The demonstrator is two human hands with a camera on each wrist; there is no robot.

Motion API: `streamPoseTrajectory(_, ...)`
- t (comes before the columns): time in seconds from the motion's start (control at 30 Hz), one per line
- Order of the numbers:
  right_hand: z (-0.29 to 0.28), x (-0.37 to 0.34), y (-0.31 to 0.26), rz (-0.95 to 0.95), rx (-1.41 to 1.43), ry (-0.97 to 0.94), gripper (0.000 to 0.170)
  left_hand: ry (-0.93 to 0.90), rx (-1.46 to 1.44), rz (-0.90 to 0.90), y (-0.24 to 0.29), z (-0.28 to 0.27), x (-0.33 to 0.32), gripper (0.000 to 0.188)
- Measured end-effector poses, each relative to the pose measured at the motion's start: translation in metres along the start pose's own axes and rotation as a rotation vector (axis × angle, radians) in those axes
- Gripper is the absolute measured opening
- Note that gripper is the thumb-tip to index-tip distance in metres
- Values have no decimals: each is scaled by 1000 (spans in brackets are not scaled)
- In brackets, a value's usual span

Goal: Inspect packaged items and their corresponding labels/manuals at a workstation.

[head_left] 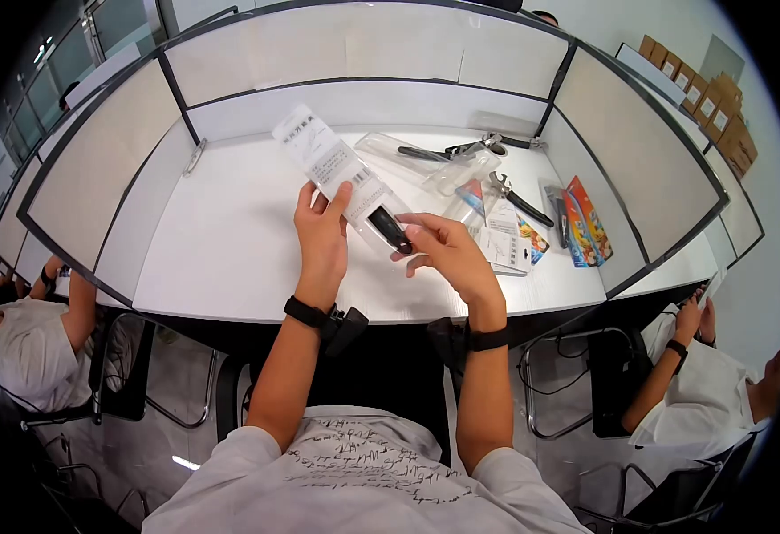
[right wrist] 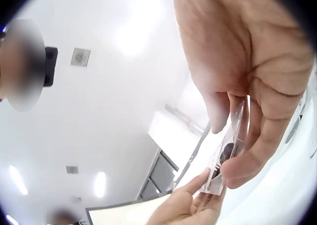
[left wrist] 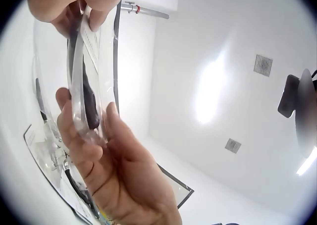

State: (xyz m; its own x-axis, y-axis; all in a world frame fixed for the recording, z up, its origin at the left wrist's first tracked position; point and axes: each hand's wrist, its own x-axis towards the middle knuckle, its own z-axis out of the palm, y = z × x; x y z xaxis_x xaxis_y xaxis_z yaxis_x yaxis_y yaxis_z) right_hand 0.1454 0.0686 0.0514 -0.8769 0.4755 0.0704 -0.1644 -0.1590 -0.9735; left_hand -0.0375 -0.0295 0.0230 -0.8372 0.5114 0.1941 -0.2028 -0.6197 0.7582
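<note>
A long clear blister pack (head_left: 323, 153) with a white printed card is held tilted above the desk, in front of me. Inside its lower end shows a black handle (head_left: 388, 230); the rest of that tool is hidden by the card. My left hand (head_left: 320, 245) grips the pack by its side edge, thumb over the printed face. With thumb and fingers, my right hand (head_left: 458, 256) pinches the lower end beside the black handle. The left wrist view shows the pack (left wrist: 85, 81) edge-on between both hands. In the right wrist view its clear plastic (right wrist: 237, 123) runs between the fingers.
On the white desk (head_left: 221, 240), pliers with black handles (head_left: 525, 203), clear plastic shells (head_left: 466, 169) and printed cards (head_left: 503, 249) lie to the right. Colourful packages (head_left: 586, 222) lean near the right partition (head_left: 639, 169). Seated people are on both sides.
</note>
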Motion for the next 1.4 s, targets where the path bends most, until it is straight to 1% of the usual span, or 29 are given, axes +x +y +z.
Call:
streamPoseTrajectory(0.03,-5,2,3,-15,-2,-55,47,-10,-30,1,-1,2,-3,63)
streamPoseTrajectory(0.07,-6,1,3,-15,-3,-56,47,-9,-31,3,-3,3,-6,63)
streamPoseTrajectory(0.13,-4,-2,-3,12,45,-52,46,-127,-29,11,-6,3,-12,70)
streamPoseTrajectory(0.17,-6,-4,-7,24,81,-77,46,-169,-24,-23,-6,0,-12,66)
streamPoseTrajectory(0.2,-9,-5,-8,14,123,-118,48,-150,-61,-92,-1,2,-14,59)
streamPoseTrajectory(0.27,-8,-5,-8,30,134,-115,50,-115,-193,-216,8,5,-16,50)
streamPoseTrajectory(0.3,-8,-5,-10,29,134,-115,50,-115,-193,-216,7,6,-16,50)
streamPoseTrajectory(0.37,-6,-3,-12,75,255,-113,53,-97,-68,-145,2,5,-17,49)
streamPoseTrajectory(0.4,-5,-3,-11,75,256,-111,53,-98,-67,-147,-1,3,-17,49)
streamPoseTrajectory(0.47,-5,-1,-8,37,122,-56,56,-70,-20,-58,-7,-3,-14,52)
streamPoseTrajectory(0.5,-5,-3,-6,-28,57,-81,56,-88,-43,-62,-5,-5,-13,60)
streamPoseTrajectory(0.63,-9,4,9,-18,27,-27,57,-119,1,-19,-10,-7,-20,64)
streamPoseTrajectory(0.7,-12,10,15,17,185,14,62,-99,59,12,-12,-2,-23,70)
streamPoseTrajectory(0.73,-11,9,14,6,186,-19,70,-122,33,24,-8,6,-20,70)
streamPoseTrajectory(0.8,-10,8,11,58,260,-23,73,-27,-245,-136,4,6,-27,74)
streamPoseTrajectory(0.83,-9,6,7,65,252,-20,74,-11,-199,-143,6,7,-29,76)
streamPoseTrajectory(0.87,-9,4,7,71,261,-6,74,-11,-193,-159,2,4,-34,76)
streamPoseTrajectory(0.93,-9,8,6,36,251,-68,73,-13,-82,-65,-4,0,-32,79)
streamPoseTrajectory(0.97,-15,12,13,54,234,-75,69,-2,-62,-58,-6,-1,-33,84)
streamPoseTrajectory(1.0,-14,12,12,46,233,-60,69,-15,-65,-67,-6,1,-34,84)
streamPoseTrajectory(1.07,-7,12,11,54,190,-41,63,-17,10,-41,-5,5,-36,80)
streamPoseTrajectory(1.1,-1,8,6,56,160,-7,57,-24,22,-46,0,9,-40,84)
streamPoseTrajectory(1.13,-2,6,8,59,164,2,57,-26,25,-56,-2,9,-41,84)
streamPoseTrajectory(1.23,-3,8,9,33,147,-5,53,-51,50,-39,-6,6,-42,80)
streamPoseTrajectory(1.27,-3,7,7,25,164,-3,51,-72,20,-38,-5,4,-42,73)
streamPoseTrajectory(1.3,-10,7,8,39,42,-10,48,-95,-13,-30,-4,5,-38,66)
streamPoseTrajectory(1.33,-13,6,7,30,42,-21,48,-96,-11,-16,-1,6,-36,66)
streamPoseTrajectory(1.4,-12,3,5,-26,-65,-17,50,-28,-207,-101,8,7,-36,51)
